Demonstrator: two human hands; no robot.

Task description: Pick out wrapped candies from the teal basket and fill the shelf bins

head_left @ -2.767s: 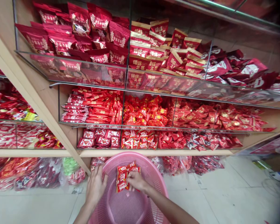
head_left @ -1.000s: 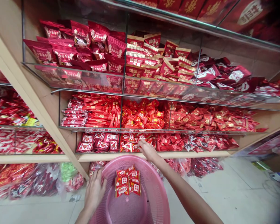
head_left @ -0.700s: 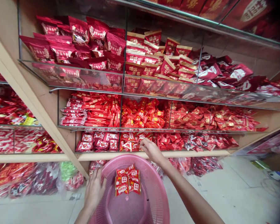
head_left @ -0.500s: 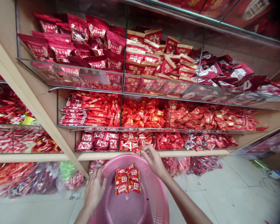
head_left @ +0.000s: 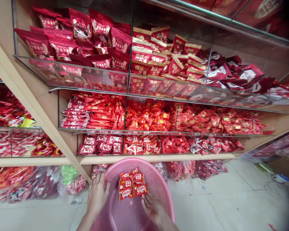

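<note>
A round pink plastic basket (head_left: 164, 186) with perforated sides stands at the bottom middle. Several small red candy packets (head_left: 125, 185) with white lettering lie together inside it. My left hand (head_left: 97, 194) holds the basket's left rim, thumb over the edge and fingers along the outside. Inside the basket, my right hand (head_left: 153, 208) is half turned up with its fingers loosely apart. Its fingertips are beside the lower right packet (head_left: 140, 190), and nothing shows in the palm.
Glass-fronted shelves (head_left: 91, 78) rise ahead, filled with red wrapped sweets in divided compartments. A low wooden ledge (head_left: 192, 158) runs just behind the basket. Clear bags of sweets (head_left: 38, 183) sit on the tiled floor (head_left: 202, 205) under the shelves. A slanted wooden post (head_left: 42, 112) stands left.
My right hand has come down from the lowest shelf's edge into the basket. A red packet that was at its fingers now lies with the others. My left hand stays on the rim.
</note>
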